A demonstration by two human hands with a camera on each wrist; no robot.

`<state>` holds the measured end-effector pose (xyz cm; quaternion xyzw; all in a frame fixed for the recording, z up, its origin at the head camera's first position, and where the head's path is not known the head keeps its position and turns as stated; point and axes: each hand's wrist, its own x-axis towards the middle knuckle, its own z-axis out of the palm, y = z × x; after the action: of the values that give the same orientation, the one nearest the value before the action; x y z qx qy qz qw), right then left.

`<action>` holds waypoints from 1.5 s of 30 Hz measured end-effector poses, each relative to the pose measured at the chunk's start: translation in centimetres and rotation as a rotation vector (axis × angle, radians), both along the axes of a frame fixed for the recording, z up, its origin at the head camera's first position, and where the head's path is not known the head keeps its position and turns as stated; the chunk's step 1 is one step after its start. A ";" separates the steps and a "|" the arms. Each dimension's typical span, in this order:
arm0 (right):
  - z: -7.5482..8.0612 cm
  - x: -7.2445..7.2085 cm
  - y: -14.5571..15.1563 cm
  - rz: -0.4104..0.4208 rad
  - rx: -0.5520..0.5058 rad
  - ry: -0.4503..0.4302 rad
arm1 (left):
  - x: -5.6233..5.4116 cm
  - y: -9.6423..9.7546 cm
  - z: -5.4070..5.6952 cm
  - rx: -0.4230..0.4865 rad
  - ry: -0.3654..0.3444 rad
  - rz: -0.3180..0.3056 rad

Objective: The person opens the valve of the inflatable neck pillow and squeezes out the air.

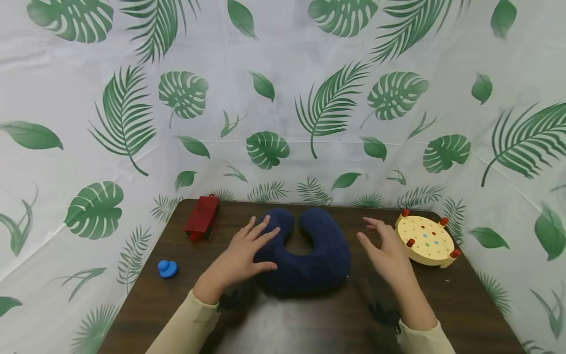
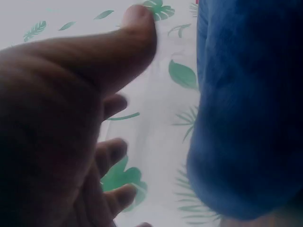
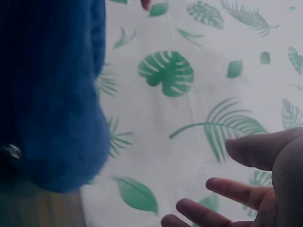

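Observation:
A dark blue U-shaped neck pillow [image 1: 309,270] lies on the table, its opening toward the back wall. My left hand [image 1: 243,253], fingers spread, overlaps the pillow's left arm in the head view. In the left wrist view a gap shows between that hand [image 2: 61,109] and the pillow [image 2: 251,109]. To the right of the pillow my right hand [image 1: 389,250] is held with parted fingers and nothing in them. The right wrist view also shows this hand [image 3: 255,184] apart from the pillow [image 3: 57,104], which has a small pale tag on its side.
At the back left of the dark wooden table [image 1: 146,314] lies a red box-like object [image 1: 202,216]. A small blue duck-like toy [image 1: 167,269] sits nearer on the left. A round yellow piece with red pegs [image 1: 425,238] stands at the right. Leaf-print cloth [image 1: 283,118] hangs behind.

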<state>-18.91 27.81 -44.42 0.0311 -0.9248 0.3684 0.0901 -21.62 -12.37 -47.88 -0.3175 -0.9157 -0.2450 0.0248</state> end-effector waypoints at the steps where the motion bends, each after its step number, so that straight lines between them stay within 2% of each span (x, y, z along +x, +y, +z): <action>1: -0.4 0.2 0.0 -0.004 -0.018 -0.017 | 0.0 0.2 -0.2 -0.004 -0.021 -0.004; 6: -3.2 1.0 0.3 -0.065 -0.083 -0.174 | 0.2 1.1 -1.4 -0.045 -0.121 -0.014; 8: -4.5 1.0 0.4 -0.082 -0.155 -0.221 | 0.1 1.4 -1.8 -0.057 -0.150 -0.016; 11: -6.3 0.9 0.6 -0.084 -0.330 -0.267 | -0.4 1.8 -2.1 -0.066 -0.176 -0.016; 16: -9.5 0.3 0.8 0.014 -0.644 -0.357 | -1.3 2.4 -2.2 -0.041 -0.189 -0.005; 20: -11.9 -0.4 1.2 0.128 -0.783 -0.378 | -1.7 2.8 -2.7 -0.017 -0.184 0.002; 23: -13.0 -0.8 1.6 0.231 -0.804 -0.339 | -1.8 2.9 -3.1 0.002 -0.172 0.020; 26: -13.5 -1.2 1.7 0.317 -0.802 -0.295 | -1.8 2.6 -3.3 0.033 -0.160 0.031; 29: -13.6 -1.6 1.7 0.348 -0.785 -0.266 | -2.0 2.2 -3.5 0.090 -0.188 0.014; 31: -13.7 -1.7 1.7 0.325 -0.781 -0.272 | -2.2 2.0 -3.9 0.122 -0.216 0.002; 35: -14.2 -1.3 1.8 0.227 -0.785 -0.333 | -2.0 1.9 -4.7 0.141 -0.255 0.004; 38: -14.5 -0.9 1.9 0.175 -0.787 -0.363 | -1.6 2.0 -5.2 0.155 -0.278 0.034; 45: -14.2 -0.7 1.7 0.118 -0.754 -0.367 | -1.5 2.2 -5.2 0.199 -0.305 0.101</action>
<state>-19.57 29.48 -58.66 -0.0173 -0.7227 0.6848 -0.0920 -23.16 -10.14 -53.03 -0.2266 -0.8949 -0.3780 -0.0709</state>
